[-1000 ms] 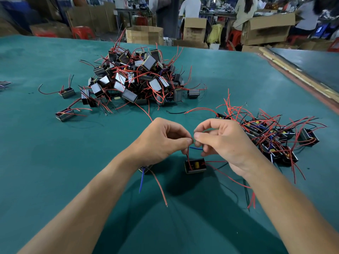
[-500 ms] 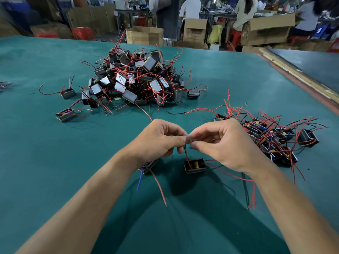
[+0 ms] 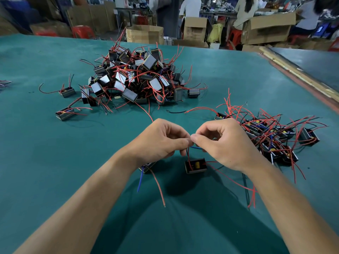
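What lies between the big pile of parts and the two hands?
Head view: mostly bare green mat, crossed by a short loose black wire and one red wire trailing from the pile toward the left hand.

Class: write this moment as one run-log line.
left hand pinches wires | right hand pinches same wires | black wired module below hands

Wire ends (image 3: 191,142) where left hand (image 3: 161,142) and right hand (image 3: 225,143) meet: covered by the fingertips, joint not readable. Module (image 3: 146,167) under left wrist: mostly hidden, one corner shows. Part (image 3: 4,83) at left edge: cut off. Lower modules in pile (image 3: 135,77): buried, count not readable. Background people (image 3: 190,8): blurred, heads cut by top edge.
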